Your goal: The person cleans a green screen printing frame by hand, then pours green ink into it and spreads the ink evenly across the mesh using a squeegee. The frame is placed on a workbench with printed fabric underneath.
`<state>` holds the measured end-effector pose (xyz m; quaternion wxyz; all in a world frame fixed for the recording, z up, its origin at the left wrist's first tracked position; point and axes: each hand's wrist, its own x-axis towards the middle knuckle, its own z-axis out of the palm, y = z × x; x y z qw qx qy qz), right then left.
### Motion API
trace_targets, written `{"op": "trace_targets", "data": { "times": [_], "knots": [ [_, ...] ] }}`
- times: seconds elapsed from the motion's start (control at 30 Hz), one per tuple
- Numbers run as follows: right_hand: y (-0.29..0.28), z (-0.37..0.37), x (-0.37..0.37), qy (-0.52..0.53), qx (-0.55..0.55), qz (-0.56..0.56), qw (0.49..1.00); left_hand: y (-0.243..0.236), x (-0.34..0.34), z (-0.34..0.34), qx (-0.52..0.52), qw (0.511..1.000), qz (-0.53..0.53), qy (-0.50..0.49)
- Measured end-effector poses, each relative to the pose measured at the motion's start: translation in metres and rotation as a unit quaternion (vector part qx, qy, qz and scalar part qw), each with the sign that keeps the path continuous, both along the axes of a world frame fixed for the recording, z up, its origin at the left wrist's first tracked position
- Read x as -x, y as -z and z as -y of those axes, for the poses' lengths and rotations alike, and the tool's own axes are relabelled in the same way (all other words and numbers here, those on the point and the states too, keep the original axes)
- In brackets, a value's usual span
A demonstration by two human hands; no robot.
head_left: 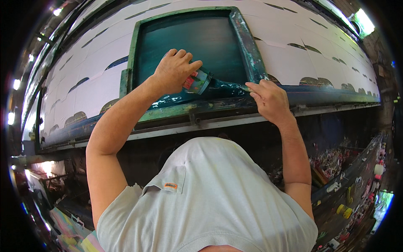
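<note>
A screen frame (247, 44) with a dark teal mesh (184, 38) lies on the long printing bed, glossy teal ink pooled along its near edge. My left hand (174, 69) grips a small green jar (197, 84) with a red label, tilted with its mouth to the right, over the frame. My right hand (268, 96) holds a slim stick-like tool (241, 87), coated in teal; its far end reaches toward the jar's mouth. Whether that end is inside the jar, I cannot tell.
White sheets (294, 63) cover the bed around the frame. A metal rail (336, 110) runs along its near edge. Below at the right is a cluttered, paint-spotted ledge (357, 176) with yellow spools (344, 210). Colourful material (71, 235) lies at lower left.
</note>
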<state>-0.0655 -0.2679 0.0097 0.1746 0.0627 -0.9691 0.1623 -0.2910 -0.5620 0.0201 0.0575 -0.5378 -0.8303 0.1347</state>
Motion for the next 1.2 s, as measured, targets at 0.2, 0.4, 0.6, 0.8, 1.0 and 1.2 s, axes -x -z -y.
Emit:
{"op": "trace_targets", "data": {
  "times": [0.2,0.4,0.6,0.8,1.0,1.2],
  "knots": [
    [-0.006,-0.050,-0.029,0.003,0.042,-0.022,0.999,-0.007,-0.012,-0.054,0.003,1.000,0.025,0.005],
    [0.010,-0.067,-0.028,-0.022,0.039,-0.060,0.997,-0.009,-0.021,-0.090,-0.002,1.000,0.015,0.000],
    [-0.006,-0.106,-0.038,-0.033,0.029,0.008,0.999,0.000,-0.028,-0.088,-0.007,0.999,0.012,-0.050],
    [-0.013,-0.127,-0.043,-0.040,0.004,0.041,0.998,0.017,-0.029,-0.070,-0.082,0.995,-0.020,-0.053],
    [-0.018,-0.128,-0.038,-0.037,0.028,0.018,0.999,0.027,-0.040,-0.051,-0.172,0.983,-0.028,-0.049],
    [-0.025,-0.115,-0.027,-0.020,0.010,0.013,1.000,0.038,-0.047,-0.047,-0.276,0.961,-0.024,-0.021]
  ]
}}
